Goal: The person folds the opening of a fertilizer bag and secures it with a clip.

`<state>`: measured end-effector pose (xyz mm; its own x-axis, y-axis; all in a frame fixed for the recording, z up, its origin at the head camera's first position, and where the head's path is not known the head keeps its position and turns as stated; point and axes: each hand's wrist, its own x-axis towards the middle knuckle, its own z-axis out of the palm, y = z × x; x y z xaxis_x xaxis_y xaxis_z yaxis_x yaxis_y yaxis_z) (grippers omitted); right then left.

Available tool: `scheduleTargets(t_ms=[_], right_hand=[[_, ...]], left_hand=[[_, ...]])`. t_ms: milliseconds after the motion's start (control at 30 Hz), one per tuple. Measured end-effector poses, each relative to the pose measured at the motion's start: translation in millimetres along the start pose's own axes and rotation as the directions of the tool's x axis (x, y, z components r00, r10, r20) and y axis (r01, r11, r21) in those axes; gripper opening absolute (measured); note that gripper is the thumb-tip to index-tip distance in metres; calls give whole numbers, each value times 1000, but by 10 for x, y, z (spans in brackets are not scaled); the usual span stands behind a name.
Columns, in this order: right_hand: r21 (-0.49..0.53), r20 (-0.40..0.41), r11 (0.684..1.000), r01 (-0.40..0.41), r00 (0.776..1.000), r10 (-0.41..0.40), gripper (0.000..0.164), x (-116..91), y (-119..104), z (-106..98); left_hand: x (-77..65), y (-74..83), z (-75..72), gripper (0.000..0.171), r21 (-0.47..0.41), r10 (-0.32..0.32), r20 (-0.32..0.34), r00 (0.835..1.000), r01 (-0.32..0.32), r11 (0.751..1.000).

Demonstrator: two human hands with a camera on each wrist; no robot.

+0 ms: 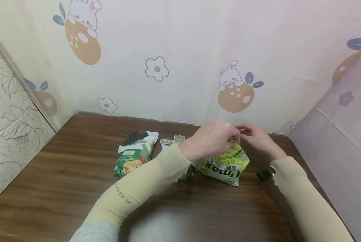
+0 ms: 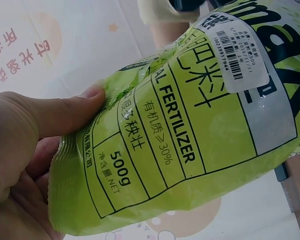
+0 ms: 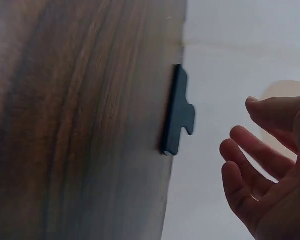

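A green fertilizer bag (image 1: 224, 164) stands on the right half of the table, its printing upside down. My left hand (image 1: 212, 139) pinches the bag's upper edge, the thumb pressing on the front in the left wrist view. My right hand (image 1: 260, 139) is just right of the bag's top, its fingers loosely bent and holding nothing. A black sealing clip (image 3: 177, 115) lies on the table near its edge in the right wrist view, apart from the right hand's fingertips (image 3: 232, 172). The head view does not show this clip.
To the left lies a green and white bag (image 1: 135, 154) with a black clip (image 1: 135, 137) across its top. Beside it, partly behind my left forearm, another bag (image 1: 189, 171) carries a pale clip (image 1: 172, 140). A patterned curtain (image 1: 192, 84) borders the wooden table (image 1: 77, 174).
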<state>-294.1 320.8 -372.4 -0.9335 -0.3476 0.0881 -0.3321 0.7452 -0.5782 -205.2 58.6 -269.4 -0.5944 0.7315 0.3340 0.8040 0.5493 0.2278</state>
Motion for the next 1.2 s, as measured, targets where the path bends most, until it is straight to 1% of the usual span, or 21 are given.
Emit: scheduleTargets(t_ms=[67,133,200,267,333,433,500,633,700,800,900,1033,1067,1133,1200], right_hand=[[-41,11,998,39,999,-38,38,108,9,36],[-94,23,990,109,994,-108,36,205,26,72],[-138,48,979,151,988,-146,32,268,32,92],[-168,73,970,177,983,-167,24,313,33,106],[-179,93,969,168,984,-153,16,340,31,114],[-186,117,975,123,988,-103,7,356,32,127],[-195,129,975,106,988,-81,10,363,33,137],[-212,128,972,106,989,-80,12,379,17,159],[-215,118,969,120,988,-96,15,392,-1,170],[-242,101,959,143,987,-122,27,416,-1,194],[-304,90,929,209,978,-191,34,443,40,231],[-375,95,881,289,957,-273,21,455,104,267],[-379,99,877,295,955,-279,17,452,109,268],[-376,107,882,284,959,-262,12,445,104,263],[-358,114,898,254,967,-229,10,445,84,257]], left_hand=[[-8,-3,0,6,10,-1,-11,1000,1,1000],[-13,-4,3,6,18,-3,-18,1000,3,1000],[-15,-5,9,7,19,-2,-25,1000,3,1000],[-15,-5,13,8,16,0,-31,1000,0,1000],[-14,-5,15,8,12,5,-36,999,-4,1000],[-11,-3,16,9,2,4,-39,999,-4,1000],[-10,-1,13,9,-1,2,-37,999,-2,1000],[-9,-1,10,9,0,1,-33,999,-1,1000],[-11,-2,12,9,7,4,-36,999,-4,1000],[-14,-2,20,9,22,12,-43,999,-11,1000],[-17,-1,28,11,34,17,-47,999,-15,999],[-17,4,33,11,25,11,-40,999,-10,1000],[-16,6,33,11,22,8,-37,999,-8,1000],[-15,8,34,10,12,5,-32,999,-5,1000],[-17,9,33,10,8,4,-30,1000,-4,1000]])
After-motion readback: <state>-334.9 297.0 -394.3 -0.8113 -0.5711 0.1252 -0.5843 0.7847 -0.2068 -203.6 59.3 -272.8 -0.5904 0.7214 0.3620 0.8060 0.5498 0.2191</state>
